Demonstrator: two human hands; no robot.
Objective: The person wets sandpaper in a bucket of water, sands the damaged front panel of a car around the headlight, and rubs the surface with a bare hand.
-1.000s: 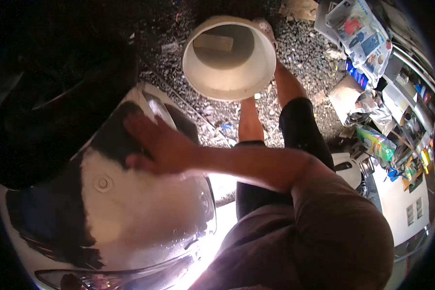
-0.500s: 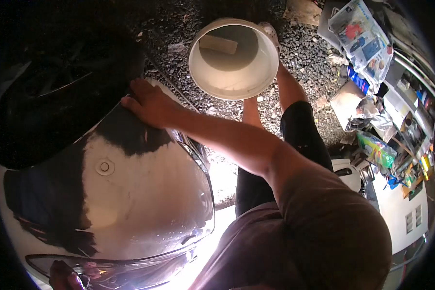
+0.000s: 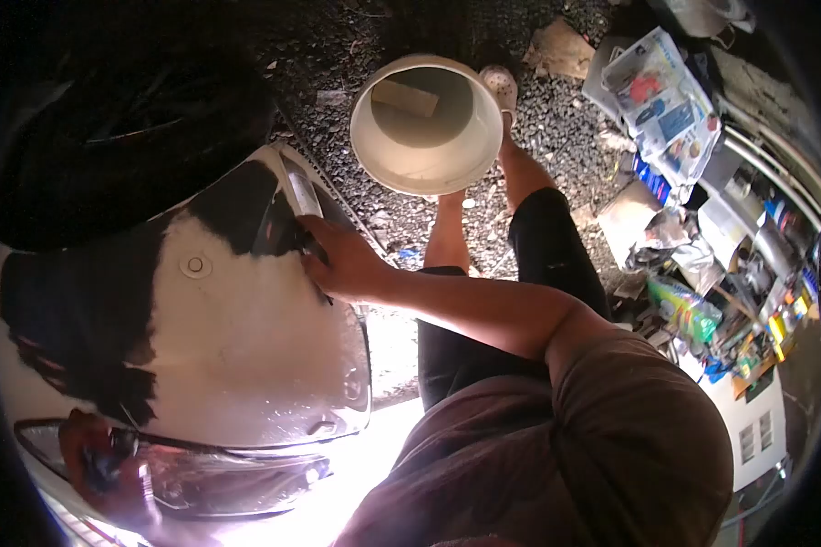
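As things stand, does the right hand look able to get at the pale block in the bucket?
Probably yes: nothing covers the pale block, and the bucket stands open. The right hand would first have to leave the car panel, and I cannot tell whether it holds something.

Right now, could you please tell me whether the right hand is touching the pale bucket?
Apart: the head view shows a strip of gravel between the right hand and the pale bucket.
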